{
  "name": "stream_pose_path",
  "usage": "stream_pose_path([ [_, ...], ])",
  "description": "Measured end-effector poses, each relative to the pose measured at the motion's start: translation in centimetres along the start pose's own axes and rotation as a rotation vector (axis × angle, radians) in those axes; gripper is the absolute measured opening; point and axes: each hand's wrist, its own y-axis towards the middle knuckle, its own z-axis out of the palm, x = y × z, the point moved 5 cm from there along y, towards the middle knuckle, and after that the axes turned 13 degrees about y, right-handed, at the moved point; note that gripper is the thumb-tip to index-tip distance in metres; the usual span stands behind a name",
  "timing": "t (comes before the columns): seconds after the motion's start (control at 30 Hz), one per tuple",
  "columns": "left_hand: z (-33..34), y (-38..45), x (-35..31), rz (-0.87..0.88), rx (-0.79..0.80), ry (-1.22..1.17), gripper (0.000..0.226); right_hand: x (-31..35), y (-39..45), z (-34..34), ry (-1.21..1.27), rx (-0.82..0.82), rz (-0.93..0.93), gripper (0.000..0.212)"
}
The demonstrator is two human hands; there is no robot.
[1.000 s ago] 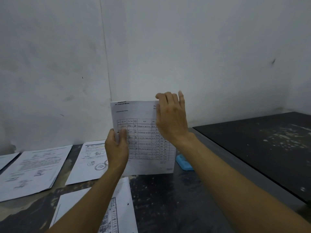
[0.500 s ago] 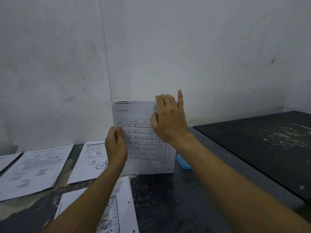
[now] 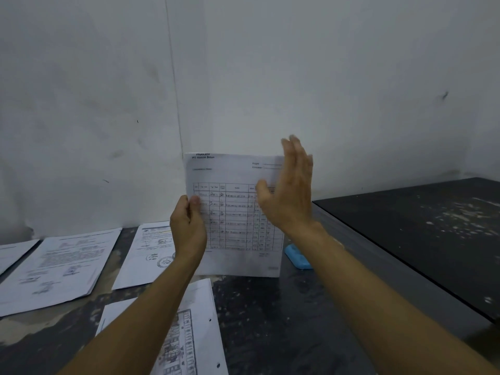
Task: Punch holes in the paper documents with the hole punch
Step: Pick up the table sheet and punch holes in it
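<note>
sheet (image 3: 235, 212): upright, printed table | left hand (image 3: 188, 228) fingers pinch its edge | right hand (image 3: 288, 196) flat, empty

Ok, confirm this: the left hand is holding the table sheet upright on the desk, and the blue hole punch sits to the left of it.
One detail is wrong. In the head view the blue hole punch sits to the right of the table sheet, partly behind its lower right corner. The rest holds: the left hand grips the sheet's left edge and stands it upright on the desk.
</note>
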Motion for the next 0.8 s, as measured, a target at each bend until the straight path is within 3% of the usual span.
stream_pose_path([
  [0.13, -0.3, 1.2, -0.8, 0.025, -0.031, -0.008, 0.035, -3.1, -1.9, 0.5, 0.454, 0.064, 0.542, 0.089],
  [0.23, -0.6, 2.0, -1.6, 0.044, -0.06, 0.016, 0.037, -5.1, -2.7, 0.9, 0.624, 0.078, 0.774, 0.071],
  [0.4, -0.9, 2.6, -2.3, 0.085, -0.103, 0.103, 0.035, -6.2, -3.5, 0.9, 0.703, 0.091, 0.792, 0.019],
  [0.63, -0.6, 1.8, -1.3, 0.096, -0.121, 0.342, 0.03, -6.9, -4.6, 1.5, 0.674, 0.134, 0.826, 0.016],
  [0.8, -0.1, 1.3, 0.8, 0.013, -0.071, 0.42, 0.03, -7.7, -5.2, 1.3, 0.631, 0.2, 0.873, 0.016],
])
